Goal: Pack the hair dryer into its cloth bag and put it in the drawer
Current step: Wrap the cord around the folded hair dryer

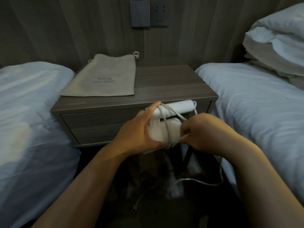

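Head view shows the left bed and the right bed flanking a dark wooden nightstand, whose worktop I am looking down on. Its drawer is closed.

The cloth bag lies flat and empty on the left part of the worktop. Its long axis runs away from me and its drawstring mouth is at the far end, toward the wall.

I have the white hair dryer in the air just in front of the drawer, its tube lying crosswise, roughly parallel to the worktop's front edge. My left hand grips its body, fingers wrapped over it. My right hand pinches the cord, which crosses the dryer in several loops and then trails down to the floor, where the plug lies.

The bag is ahead and to the left of both hands, nearer my left. I judge the dryer must turn end-on and the mouth be brought round before it can slide in.

The bag's print seems to read "HAIR DRYER"; the characters above it are too blurred to read.
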`<state>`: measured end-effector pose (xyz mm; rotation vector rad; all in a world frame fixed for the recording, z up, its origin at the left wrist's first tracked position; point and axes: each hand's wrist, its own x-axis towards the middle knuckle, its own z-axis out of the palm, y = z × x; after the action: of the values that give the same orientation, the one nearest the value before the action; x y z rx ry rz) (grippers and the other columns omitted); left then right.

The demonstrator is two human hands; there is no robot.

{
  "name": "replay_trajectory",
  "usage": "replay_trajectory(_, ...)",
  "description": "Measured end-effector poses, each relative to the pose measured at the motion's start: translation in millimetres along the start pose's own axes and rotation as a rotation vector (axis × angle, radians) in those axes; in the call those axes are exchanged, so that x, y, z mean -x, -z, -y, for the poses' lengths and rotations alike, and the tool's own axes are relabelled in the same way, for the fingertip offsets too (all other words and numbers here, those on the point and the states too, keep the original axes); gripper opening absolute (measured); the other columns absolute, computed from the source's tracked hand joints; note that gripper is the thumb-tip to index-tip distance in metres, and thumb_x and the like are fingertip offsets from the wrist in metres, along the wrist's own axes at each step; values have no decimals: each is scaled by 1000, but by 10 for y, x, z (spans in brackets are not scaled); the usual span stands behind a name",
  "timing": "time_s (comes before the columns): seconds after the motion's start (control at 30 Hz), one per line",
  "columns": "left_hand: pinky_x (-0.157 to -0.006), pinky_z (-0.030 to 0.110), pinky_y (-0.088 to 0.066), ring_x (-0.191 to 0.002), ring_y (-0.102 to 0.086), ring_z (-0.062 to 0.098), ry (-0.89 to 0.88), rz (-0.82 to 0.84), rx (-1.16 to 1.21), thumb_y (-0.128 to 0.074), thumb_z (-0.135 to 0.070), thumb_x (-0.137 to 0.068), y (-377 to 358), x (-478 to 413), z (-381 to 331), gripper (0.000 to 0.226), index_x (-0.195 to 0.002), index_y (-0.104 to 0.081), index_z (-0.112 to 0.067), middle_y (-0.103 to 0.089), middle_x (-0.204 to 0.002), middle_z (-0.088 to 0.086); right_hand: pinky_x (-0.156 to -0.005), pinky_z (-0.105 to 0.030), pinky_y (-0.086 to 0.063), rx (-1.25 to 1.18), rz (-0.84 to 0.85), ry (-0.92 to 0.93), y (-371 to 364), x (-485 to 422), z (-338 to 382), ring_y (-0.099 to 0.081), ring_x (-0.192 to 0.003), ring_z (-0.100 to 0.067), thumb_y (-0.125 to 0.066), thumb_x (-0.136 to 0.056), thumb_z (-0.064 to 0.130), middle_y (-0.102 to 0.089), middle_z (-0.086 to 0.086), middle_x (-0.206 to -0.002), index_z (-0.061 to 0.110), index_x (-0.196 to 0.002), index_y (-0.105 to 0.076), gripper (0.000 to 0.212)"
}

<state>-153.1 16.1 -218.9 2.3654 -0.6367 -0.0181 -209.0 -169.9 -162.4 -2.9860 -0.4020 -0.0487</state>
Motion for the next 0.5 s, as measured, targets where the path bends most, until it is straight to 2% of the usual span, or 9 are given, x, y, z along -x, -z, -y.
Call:
replay_trajectory(0.07,-92,32,-42,-120,-47,15,-22,84,-57,-78,-52,-61,1,9,8,108,-137,-2,-58,-33,-145,-7,-65,-27,-36,73,-8,-8,4,-9,72,-56,-80,-22,-62,-81,37,-55,0,-76,21,-77,-61,17)
replay_trajectory(0.13,-93,35,-45,-118,-47,15,-39,136,-92,-78,-53,-61,13,10,22,106,-133,1,-62,-33,-143,-6,-66,-28,-34,133,-14,0,-2,-12,118,-49,-76,-20,-60,-82,44,-49,1,-74,22,-75,-50,25)
replay_trajectory(0.2,-93,39,-47,-115,-48,15,-55,153,-118,-78,-53,-60,33,8,50,107,-131,2,-65,-35,-140,-6,-66,-28,-34,129,2,-8,-14,-9,138,-47,-76,-17,-60,-81,48,-46,6,-70,23,-74,-47,29)
replay_trajectory(0.27,-92,39,-48,-113,-49,15,-68,153,-165,-77,-52,-61,49,15,78,107,-131,2,-64,-37,-138,-8,-68,-27,-38,21,30,1,-9,2,128,-53,-82,-16,-61,-81,43,-48,10,-68,27,-75,-55,18)
replay_trajectory(0.3,-91,38,-48,-112,-49,15,-74,159,-187,-77,-52,-61,54,21,89,106,-131,2,-64,-37,-137,-9,-71,-27,-42,-41,41,17,4,15,107,-57,-87,-15,-60,-83,36,-56,11,-74,29,-78,-61,8)
replay_trajectory(0.33,-90,37,-48,-112,-49,15,-79,173,-205,-77,-51,-62,54,29,97,106,-131,2,-64,-37,-136,-9,-76,-29,-47,-91,44,39,18,33,81,-60,-92,-15,-58,-84,29,-63,10,-85,31,-85,-66,8)
replay_trajectory(0.37,-89,36,-48,-111,-49,15,-81,191,-224,-76,-50,-62,50,38,107,106,-131,2,-64,-37,-135,-9,-80,-32,-50,-130,48,58,33,52,44,-62,-93,-14,-56,-84,22,-67,8,-92,31,-92,-69,18)
replay_trajectory(0.43,-88,35,-48,-109,-50,15,-81,226,-260,-76,-49,-62,35,50,129,107,-132,3,-63,-39,-132,-10,-78,-34,-51,-177,8,70,53,68,-28,-61,-83,-14,-56,-83,16,-66,6,-84,31,-97,-70,25)
replay_trajectory(0.5,-88,34,-47,-109,-49,14,-74,266,-257,-77,-46,-61,7,48,136,108,-133,2,-62,-40,-131,-11,-72,-33,-49,-182,-132,34,45,47,-85,-58,-74,-15,-63,-79,18,-57,9,-68,28,-90,-70,16)
